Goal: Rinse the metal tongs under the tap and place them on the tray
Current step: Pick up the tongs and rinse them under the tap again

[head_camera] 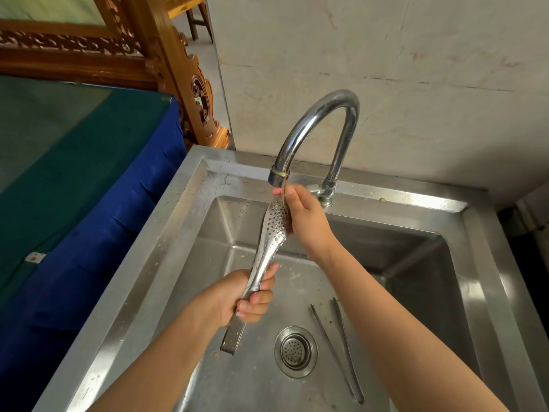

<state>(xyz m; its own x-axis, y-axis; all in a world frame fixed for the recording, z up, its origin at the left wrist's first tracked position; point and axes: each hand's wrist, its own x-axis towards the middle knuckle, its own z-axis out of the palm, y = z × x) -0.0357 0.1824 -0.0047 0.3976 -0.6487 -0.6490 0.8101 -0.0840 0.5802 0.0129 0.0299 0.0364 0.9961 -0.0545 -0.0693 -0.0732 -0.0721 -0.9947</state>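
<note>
Fingers (256, 304) of my left hand (237, 298) clench the handle of the perforated metal tongs (267, 248); my right hand (303, 215) cups their head beneath the curved chrome tap (315, 126), water running over it. Both forearms reach over the stainless steel sink (371, 203), where thin metal tweezers (341, 346) lie beside the round drain strainer (295, 350).

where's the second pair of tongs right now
In the head view, the thin tongs lie flat on the sink floor, right of the drain, below the right forearm.
</note>
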